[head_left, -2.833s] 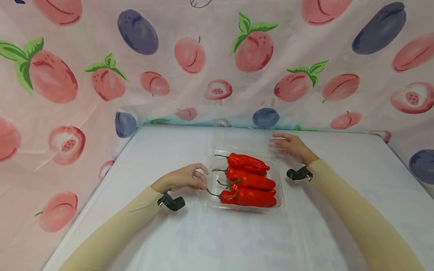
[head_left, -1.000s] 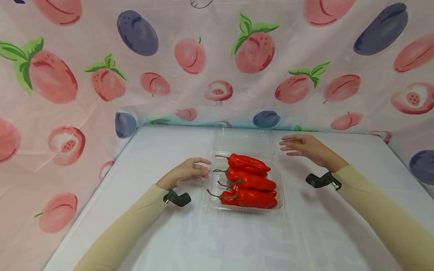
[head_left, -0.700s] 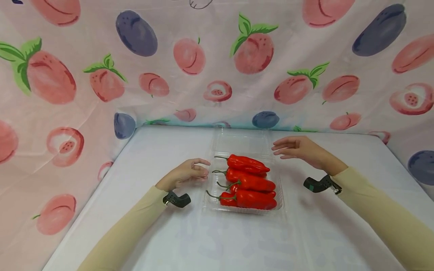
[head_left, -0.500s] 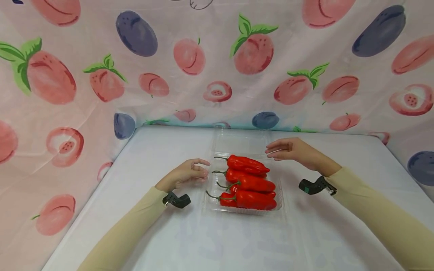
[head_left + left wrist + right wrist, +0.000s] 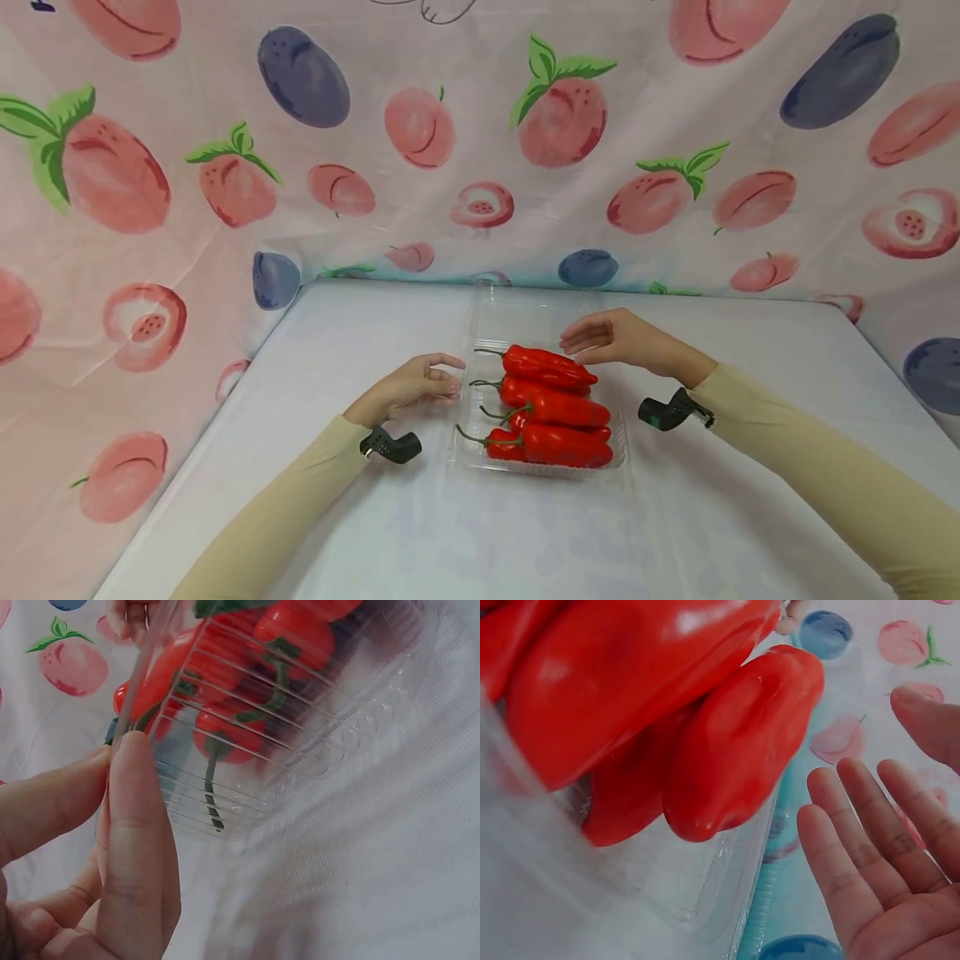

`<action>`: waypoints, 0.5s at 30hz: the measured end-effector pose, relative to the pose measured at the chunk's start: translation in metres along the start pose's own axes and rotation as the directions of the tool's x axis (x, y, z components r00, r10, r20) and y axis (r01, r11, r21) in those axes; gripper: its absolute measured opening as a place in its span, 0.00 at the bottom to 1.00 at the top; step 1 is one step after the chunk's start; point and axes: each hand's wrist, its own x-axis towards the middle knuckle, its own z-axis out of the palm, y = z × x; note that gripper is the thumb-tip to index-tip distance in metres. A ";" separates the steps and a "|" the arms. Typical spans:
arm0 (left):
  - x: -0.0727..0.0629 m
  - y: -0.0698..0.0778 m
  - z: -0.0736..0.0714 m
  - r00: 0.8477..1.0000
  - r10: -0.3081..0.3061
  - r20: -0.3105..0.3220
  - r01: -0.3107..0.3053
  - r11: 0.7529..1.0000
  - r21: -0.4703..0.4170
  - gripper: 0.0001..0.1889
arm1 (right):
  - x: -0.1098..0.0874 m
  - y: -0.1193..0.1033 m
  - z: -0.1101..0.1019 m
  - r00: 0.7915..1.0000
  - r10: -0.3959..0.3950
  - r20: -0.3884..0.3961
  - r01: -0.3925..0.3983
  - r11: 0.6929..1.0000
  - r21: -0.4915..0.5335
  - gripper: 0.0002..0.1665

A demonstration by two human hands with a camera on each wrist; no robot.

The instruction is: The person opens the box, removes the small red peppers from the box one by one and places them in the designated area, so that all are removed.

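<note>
An opened clear plastic clamshell container [image 5: 540, 470] lies on the table, its lid [image 5: 510, 323] folded back toward the wall. Several red peppers [image 5: 566, 408] with green stems are stacked crosswise in its tray, stems to the left. At the tray's left side is my left hand [image 5: 408, 387]; in the left wrist view its thumb [image 5: 56, 801] and forefinger pinch the container's rim. My right hand [image 5: 622, 343] hovers at the right end of the farthest pepper [image 5: 542, 364], overlapping the lid in the head view. Its fingers [image 5: 862, 825] are spread, holding nothing, in the right wrist view.
A white cloth covers the table [image 5: 360, 533]. Behind it and to the left hangs a pink curtain [image 5: 465, 100] printed with fruit. Each wrist carries a black camera mount [image 5: 393, 446] close to the tabletop.
Over the last second my right hand has moved left, from beside the lid to over the farthest pepper. The lid, held slightly raised earlier, lies lower now. My left hand stays at the tray.
</note>
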 end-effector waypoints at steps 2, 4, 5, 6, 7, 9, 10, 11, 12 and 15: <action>0.000 0.000 0.000 1.000 -0.003 0.001 0.003 1.000 -0.003 0.26 | 0.003 0.000 0.002 1.000 0.000 0.004 0.001 1.000 -0.018 0.24; 0.000 0.000 0.000 1.000 -0.002 0.007 0.002 1.000 -0.008 0.26 | 0.007 0.000 0.003 1.000 -0.006 0.004 0.006 1.000 -0.027 0.24; 0.000 0.000 0.000 1.000 -0.002 0.010 0.002 1.000 -0.012 0.26 | 0.008 0.001 0.004 1.000 -0.008 0.002 0.008 1.000 -0.027 0.24; 0.000 0.000 0.000 1.000 0.000 0.013 0.000 1.000 -0.013 0.26 | 0.010 0.001 0.004 1.000 -0.009 -0.002 0.009 1.000 -0.030 0.24; 0.000 0.000 0.000 1.000 0.003 0.015 -0.002 1.000 -0.015 0.26 | 0.012 0.002 0.005 1.000 -0.011 -0.005 0.010 0.999 -0.034 0.25; 0.000 0.000 0.000 1.000 0.007 0.019 -0.007 1.000 -0.013 0.27 | 0.015 0.003 0.007 1.000 -0.009 -0.009 0.009 0.999 -0.034 0.25; 0.000 0.000 0.000 1.000 0.008 0.019 -0.008 1.000 -0.012 0.27 | 0.016 0.003 0.008 1.000 -0.007 -0.008 0.006 0.999 -0.031 0.25; 0.000 -0.001 0.000 1.000 0.010 0.020 -0.010 1.000 -0.012 0.27 | 0.017 0.003 0.008 1.000 -0.003 -0.009 0.003 1.000 -0.030 0.25; 0.000 0.000 0.000 1.000 0.012 0.021 -0.012 1.000 -0.011 0.27 | 0.018 0.003 0.009 1.000 -0.001 -0.009 0.000 1.000 -0.029 0.26; 0.000 0.000 0.000 1.000 0.014 0.019 -0.014 1.000 -0.012 0.27 | 0.020 0.004 0.010 1.000 0.016 -0.011 -0.016 1.000 -0.023 0.26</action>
